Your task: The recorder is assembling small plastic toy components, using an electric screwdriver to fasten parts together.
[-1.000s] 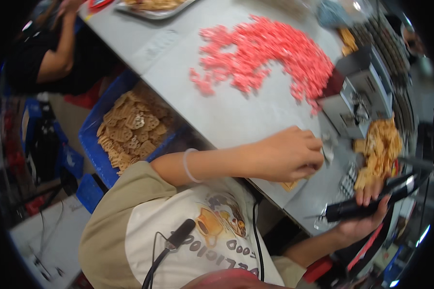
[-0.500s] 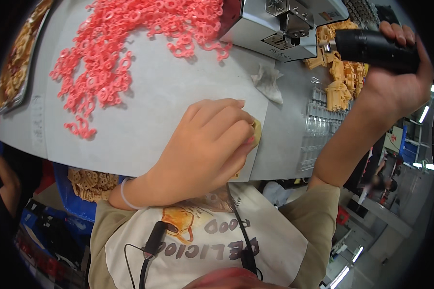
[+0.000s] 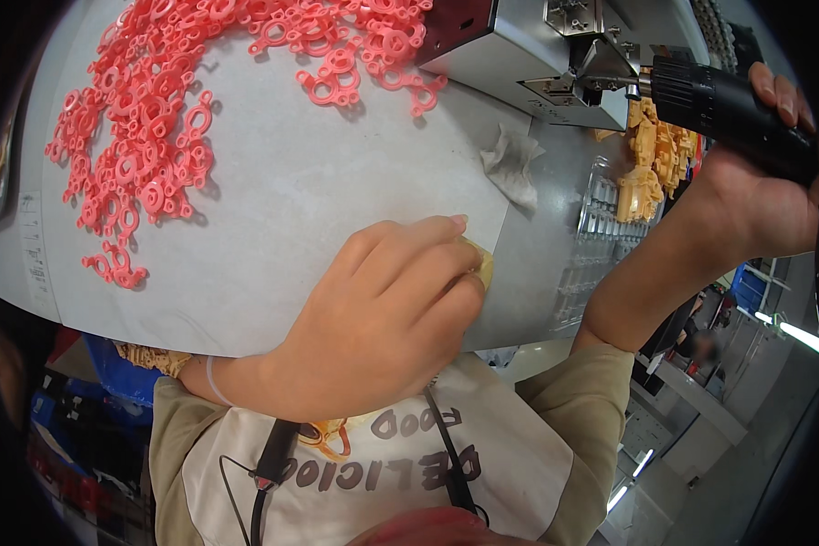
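Note:
My right hand (image 3: 764, 196) is wrapped round a black electric screwdriver (image 3: 728, 109), held level at the far right. Its bit reaches into the metal pick-up slot of a grey box-shaped screw feeder (image 3: 482, 59). Close to the table's near edge, my left hand (image 3: 391, 309) is closed with bent fingers over a small yellowish thing (image 3: 487, 270). Only the rim of that thing shows beside the fingertips, so I cannot tell its kind. A pile of pink plastic ring-shaped parts (image 3: 159, 136) lies beyond my left hand.
A crumpled white tissue (image 3: 513, 164) lies before the feeder. Yellow plastic parts (image 3: 651, 164) and clear plastic trays (image 3: 601, 209) are at the right. Below the table's left edge, a blue bin (image 3: 118, 373) holds tan parts (image 3: 155, 358). A metal tray (image 3: 5, 173) stands far left.
The screwdriver has come up to the feeder, its bit now at the slot, where before it was just short of it. My left hand keeps its closed grip; the view has shifted slightly.

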The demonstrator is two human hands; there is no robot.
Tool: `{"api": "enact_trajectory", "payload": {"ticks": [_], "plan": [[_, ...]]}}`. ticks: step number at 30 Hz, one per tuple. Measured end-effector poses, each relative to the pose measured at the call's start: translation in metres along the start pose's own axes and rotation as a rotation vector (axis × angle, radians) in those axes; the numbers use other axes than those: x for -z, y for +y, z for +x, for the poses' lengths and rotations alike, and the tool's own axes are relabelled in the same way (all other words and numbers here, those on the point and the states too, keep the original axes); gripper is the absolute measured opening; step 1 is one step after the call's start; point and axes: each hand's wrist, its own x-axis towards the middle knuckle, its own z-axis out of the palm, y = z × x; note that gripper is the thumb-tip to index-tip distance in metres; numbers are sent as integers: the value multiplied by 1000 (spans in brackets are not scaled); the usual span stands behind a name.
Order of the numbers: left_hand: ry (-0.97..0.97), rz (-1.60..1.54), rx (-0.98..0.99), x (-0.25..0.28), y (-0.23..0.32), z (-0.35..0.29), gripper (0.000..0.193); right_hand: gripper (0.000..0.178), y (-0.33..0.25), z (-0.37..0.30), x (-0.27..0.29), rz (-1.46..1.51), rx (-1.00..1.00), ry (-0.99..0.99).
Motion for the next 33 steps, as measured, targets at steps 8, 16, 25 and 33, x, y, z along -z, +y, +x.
{"api": "enact_trajectory", "payload": {"ticks": [8, 16, 25, 33], "plan": [[-2, 14, -4, 0, -1, 0, 32, 17, -13, 30, 61, 4, 5, -15], [3, 12, -6, -1, -1, -2, 34, 17, -20, 57, 97, -8, 2, -29], [35, 16, -24, -4, -3, -3, 35, 16, -25, 10, 48, -10, 9, -38], [25, -6, -14, -2, -2, -2, 35, 16, -18, 9, 34, -3, 35, -65]]}}
